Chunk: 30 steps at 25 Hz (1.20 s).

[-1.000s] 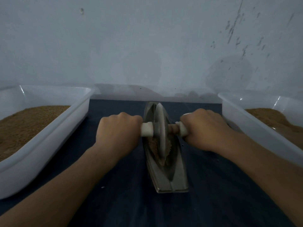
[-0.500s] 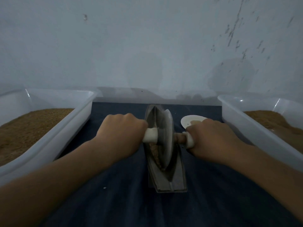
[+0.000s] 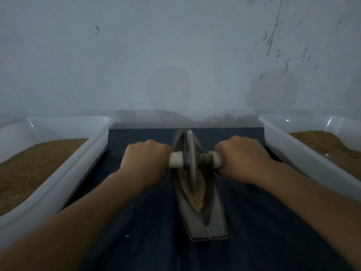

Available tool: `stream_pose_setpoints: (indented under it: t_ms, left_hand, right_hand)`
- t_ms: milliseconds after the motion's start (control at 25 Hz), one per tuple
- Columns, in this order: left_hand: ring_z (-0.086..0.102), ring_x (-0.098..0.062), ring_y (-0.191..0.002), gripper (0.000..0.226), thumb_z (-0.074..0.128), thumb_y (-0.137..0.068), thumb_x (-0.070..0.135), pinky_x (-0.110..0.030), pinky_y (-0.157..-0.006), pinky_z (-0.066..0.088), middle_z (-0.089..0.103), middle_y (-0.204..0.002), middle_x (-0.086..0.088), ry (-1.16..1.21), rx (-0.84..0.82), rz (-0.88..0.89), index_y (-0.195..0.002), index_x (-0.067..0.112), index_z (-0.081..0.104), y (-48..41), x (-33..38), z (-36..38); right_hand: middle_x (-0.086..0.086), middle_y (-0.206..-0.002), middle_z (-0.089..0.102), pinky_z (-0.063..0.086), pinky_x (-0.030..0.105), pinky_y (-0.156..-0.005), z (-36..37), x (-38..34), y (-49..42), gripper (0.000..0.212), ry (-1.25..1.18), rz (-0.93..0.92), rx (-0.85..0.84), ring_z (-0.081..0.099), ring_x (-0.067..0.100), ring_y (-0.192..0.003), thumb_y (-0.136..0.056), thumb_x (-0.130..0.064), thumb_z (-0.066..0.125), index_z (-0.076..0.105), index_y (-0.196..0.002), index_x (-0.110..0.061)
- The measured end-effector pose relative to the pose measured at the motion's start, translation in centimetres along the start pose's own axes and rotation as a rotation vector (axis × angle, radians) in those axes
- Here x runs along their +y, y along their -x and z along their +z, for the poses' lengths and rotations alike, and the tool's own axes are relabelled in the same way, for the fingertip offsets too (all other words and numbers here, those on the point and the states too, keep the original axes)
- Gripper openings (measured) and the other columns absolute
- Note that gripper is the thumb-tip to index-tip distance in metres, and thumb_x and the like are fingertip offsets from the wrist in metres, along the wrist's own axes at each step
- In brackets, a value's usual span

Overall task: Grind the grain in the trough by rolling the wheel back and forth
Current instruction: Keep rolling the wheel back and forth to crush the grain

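Rolled slightly toward 12 o'clock: grey metal disc wheel (image 3: 191, 159) in grey boat-shaped trough (image 3: 214, 222), tan grain (image 3: 197, 200) at 6 o'clock; left hand (image 3: 145, 163), right hand (image 3: 242, 159) gripping white handles (image 3: 175, 162).

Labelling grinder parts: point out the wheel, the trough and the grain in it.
wheel (image 3: 191, 151), head view, disc face above the axle.
trough (image 3: 210, 224), head view, bare near end.
grain (image 3: 198, 200), head view, near part of the pile.

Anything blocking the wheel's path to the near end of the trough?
Nothing visible. Ahead of the wheel the trough holds only grain, then bare groove to its near end. Left hand and right hand grip the handles beside it; the trays stand off to the sides.
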State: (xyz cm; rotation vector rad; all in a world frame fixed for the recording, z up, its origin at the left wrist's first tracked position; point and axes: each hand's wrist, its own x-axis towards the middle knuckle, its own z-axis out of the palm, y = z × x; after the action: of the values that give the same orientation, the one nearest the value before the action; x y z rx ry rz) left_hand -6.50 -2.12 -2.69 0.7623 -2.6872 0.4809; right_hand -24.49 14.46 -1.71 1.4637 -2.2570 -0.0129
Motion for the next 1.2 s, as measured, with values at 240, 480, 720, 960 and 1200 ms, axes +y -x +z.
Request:
stream_pose_setpoints:
  t_ms: [240,480,720,960,1200]
  left_hand:
    - [0.026,-0.007,-0.048,0.014,0.06,-0.078,0.045,-0.025,-0.045,0.016,0.032,-0.062,0.012,-0.033,0.059,0.056,-0.078,0.039,0.048,2.6,-0.7,-0.5]
    - [0.049,-0.019,-0.069,0.012,0.061,-0.087,0.032,-0.035,-0.061,0.04,0.05,-0.081,0.003,0.019,-0.053,-0.073,-0.098,0.029,0.062,-3.2,-0.1,0.6]
    - [0.028,-0.009,-0.046,0.018,0.07,-0.073,0.041,-0.024,-0.044,0.016,0.031,-0.059,0.011,-0.039,0.09,0.113,-0.078,0.034,0.055,2.7,0.0,-1.2]
    - [0.044,-0.018,-0.061,0.011,0.062,-0.085,0.035,-0.033,-0.055,0.035,0.042,-0.073,0.006,-0.041,0.042,-0.018,-0.094,0.029,0.06,-1.7,0.1,0.6]
    - [0.044,-0.017,-0.065,0.009,0.062,-0.084,0.037,-0.034,-0.059,0.036,0.041,-0.073,0.008,0.03,0.007,-0.031,-0.091,0.033,0.058,-1.5,-0.3,0.8]
  right_hand:
    - [-0.013,-0.055,0.026,0.005,0.019,-0.046,-0.9,-0.3,3.4,0.034,0.107,-0.062,0.205,0.014,-0.001,-0.048,-0.074,-0.052,0.051,0.032,-0.056,-0.029]
    - [-0.006,-0.076,0.057,0.034,0.03,-0.057,0.7,-0.7,-3.4,0.021,0.015,0.113,0.011,0.048,0.019,-0.064,-0.086,-0.043,0.064,0.052,-0.075,-0.029]
    - [-0.015,-0.052,0.03,0.017,0.018,-0.043,-0.7,-0.4,4.5,0.027,0.018,0.0,0.179,0.03,0.0,-0.045,-0.07,-0.057,0.05,0.045,-0.059,-0.032]
    - [-0.009,-0.066,0.049,0.031,0.025,-0.049,0.5,-1.0,-0.4,0.022,0.051,0.109,0.058,0.046,0.015,-0.056,-0.078,-0.043,0.065,0.05,-0.071,-0.028]
    - [-0.008,-0.07,0.053,0.03,0.026,-0.053,0.1,-0.9,-1.5,0.022,0.054,0.068,0.045,0.05,0.016,-0.059,-0.082,-0.042,0.066,0.051,-0.071,-0.029]
